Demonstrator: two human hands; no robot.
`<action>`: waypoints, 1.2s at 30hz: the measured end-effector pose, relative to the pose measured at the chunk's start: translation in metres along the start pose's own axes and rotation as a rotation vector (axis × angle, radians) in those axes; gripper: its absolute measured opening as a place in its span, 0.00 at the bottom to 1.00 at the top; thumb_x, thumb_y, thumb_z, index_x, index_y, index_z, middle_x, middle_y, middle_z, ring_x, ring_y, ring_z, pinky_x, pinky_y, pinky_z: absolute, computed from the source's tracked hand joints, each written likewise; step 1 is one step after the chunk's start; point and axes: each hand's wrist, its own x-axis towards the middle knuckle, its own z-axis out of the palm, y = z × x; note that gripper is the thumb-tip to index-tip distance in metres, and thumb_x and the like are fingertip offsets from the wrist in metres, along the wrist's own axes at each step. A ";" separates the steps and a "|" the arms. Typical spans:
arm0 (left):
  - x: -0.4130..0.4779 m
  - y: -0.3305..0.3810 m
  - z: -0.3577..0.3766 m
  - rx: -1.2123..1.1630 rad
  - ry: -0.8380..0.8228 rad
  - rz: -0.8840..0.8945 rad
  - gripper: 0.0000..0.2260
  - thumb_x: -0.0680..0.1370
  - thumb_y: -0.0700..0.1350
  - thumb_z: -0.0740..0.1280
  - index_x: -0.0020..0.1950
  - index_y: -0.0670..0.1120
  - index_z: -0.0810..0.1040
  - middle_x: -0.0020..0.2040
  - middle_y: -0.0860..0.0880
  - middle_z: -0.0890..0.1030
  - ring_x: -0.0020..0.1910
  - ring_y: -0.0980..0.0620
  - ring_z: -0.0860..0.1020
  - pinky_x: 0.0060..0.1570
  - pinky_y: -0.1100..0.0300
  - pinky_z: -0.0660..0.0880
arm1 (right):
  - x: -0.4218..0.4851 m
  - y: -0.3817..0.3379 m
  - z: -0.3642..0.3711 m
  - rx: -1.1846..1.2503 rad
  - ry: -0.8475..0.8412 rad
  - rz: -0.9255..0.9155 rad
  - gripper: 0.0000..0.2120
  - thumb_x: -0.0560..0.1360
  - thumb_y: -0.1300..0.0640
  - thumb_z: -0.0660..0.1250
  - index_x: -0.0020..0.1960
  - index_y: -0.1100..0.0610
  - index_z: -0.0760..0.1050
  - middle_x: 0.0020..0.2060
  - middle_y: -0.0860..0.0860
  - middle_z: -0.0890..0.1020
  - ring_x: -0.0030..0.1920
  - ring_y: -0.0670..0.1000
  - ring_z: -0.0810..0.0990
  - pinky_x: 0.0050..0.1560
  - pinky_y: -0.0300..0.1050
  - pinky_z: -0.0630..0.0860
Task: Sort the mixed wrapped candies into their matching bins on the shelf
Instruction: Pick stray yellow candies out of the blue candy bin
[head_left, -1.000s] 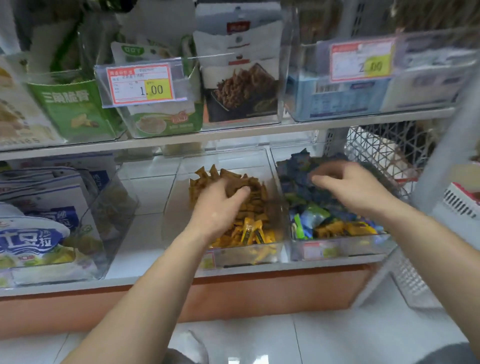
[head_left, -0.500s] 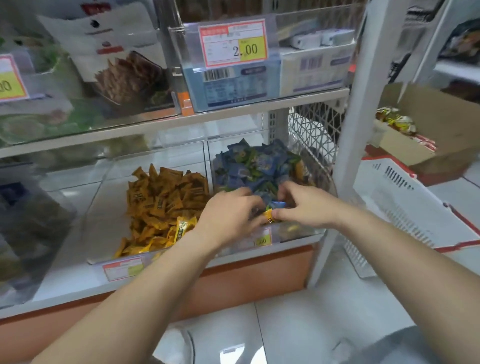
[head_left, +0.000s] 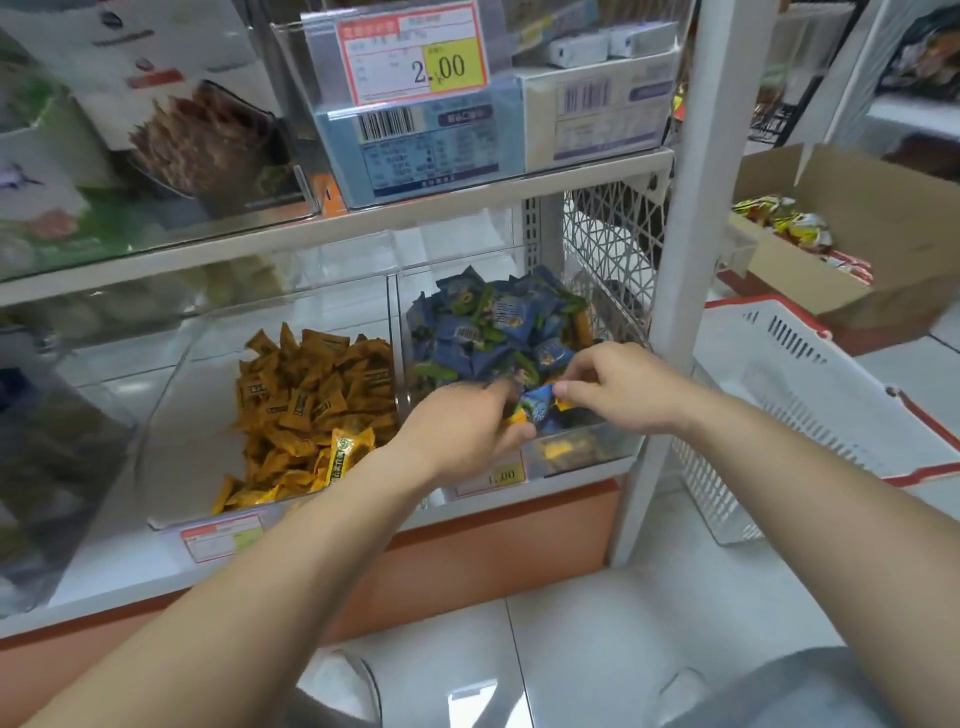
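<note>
Two clear bins stand side by side on the lower shelf. The left bin (head_left: 171, 374) holds a heap of orange-wrapped candies (head_left: 311, 395). The right bin (head_left: 613, 447) holds mostly blue-wrapped candies (head_left: 493, 322) mixed with green and yellow ones. Both hands are at the front of the right bin. My left hand (head_left: 462, 431) has its fingers curled around a yellow-wrapped candy (head_left: 519, 418). My right hand (head_left: 618, 389) pinches an orange-ended candy (head_left: 563, 404) between thumb and fingers. A blue candy (head_left: 535, 405) lies between the two hands.
Price tags hang on the bin fronts (head_left: 493, 475). The upper shelf (head_left: 363, 218) carries boxed goods behind a 2.00 tag (head_left: 415, 52). A white shelf post (head_left: 670, 291) rises at right, with a white basket (head_left: 810, 405) and a cardboard box (head_left: 852, 244) beyond it.
The view has swung right and closer. My left hand left the orange bin and joined my right hand at the front of the blue bin, where both now hold candies.
</note>
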 end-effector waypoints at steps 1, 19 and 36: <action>-0.001 -0.002 -0.002 -0.003 -0.018 0.004 0.19 0.79 0.62 0.62 0.59 0.49 0.72 0.48 0.48 0.81 0.47 0.45 0.79 0.41 0.53 0.71 | 0.000 0.000 -0.001 -0.001 0.015 0.004 0.08 0.78 0.43 0.66 0.43 0.44 0.76 0.34 0.40 0.78 0.37 0.38 0.74 0.34 0.37 0.65; -0.015 -0.006 -0.008 -0.396 0.199 -0.130 0.05 0.75 0.50 0.74 0.50 0.52 0.82 0.41 0.54 0.84 0.41 0.56 0.81 0.45 0.53 0.80 | -0.014 -0.027 -0.012 0.536 0.176 0.109 0.16 0.74 0.60 0.74 0.59 0.54 0.75 0.46 0.50 0.85 0.42 0.49 0.85 0.48 0.48 0.81; -0.025 -0.007 -0.039 -1.350 0.393 -0.533 0.05 0.77 0.43 0.72 0.50 0.43 0.83 0.43 0.46 0.85 0.40 0.51 0.84 0.38 0.63 0.79 | -0.003 -0.078 0.026 0.735 0.229 -0.047 0.14 0.81 0.52 0.62 0.65 0.40 0.71 0.55 0.44 0.81 0.48 0.49 0.84 0.40 0.48 0.84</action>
